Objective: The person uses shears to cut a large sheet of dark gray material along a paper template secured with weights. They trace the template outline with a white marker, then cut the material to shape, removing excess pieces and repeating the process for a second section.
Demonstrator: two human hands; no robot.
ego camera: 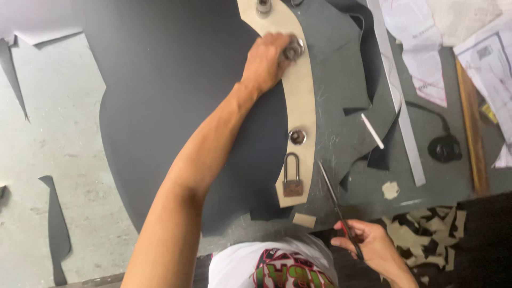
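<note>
Head view looks down on a grey table (64, 133) spread with a large dark sheet (176, 106). On the sheet lies a curved tan pattern (301, 96), running from the top edge down toward the person. The left hand (266, 61) reaches far out, its fingers closed round a metal nut (293, 49) that rests on the upper part of the pattern. Another nut (263, 6) sits at the pattern's top end, a third nut (297, 136) lower down, and just below that a rusty padlock (292, 176) lies flat near the pattern's bottom end.

The right hand (368, 246) stays close to the body at the lower right, fingers wrapped through the handles of scissors (336, 205); the blades look shut and point up toward the pattern's lower end, stopping just beside it over the sheet's edge. A small tan offcut (304, 220) lies below the pattern. To the right, a white chalk stick (372, 130) lies on the sheet, a long metal ruler (397, 90) runs down the table, a black round object (444, 148) sits beyond it, and tan scraps (426, 232) lie heaped near the right hand. Papers (426, 42) fill the top right corner.
</note>
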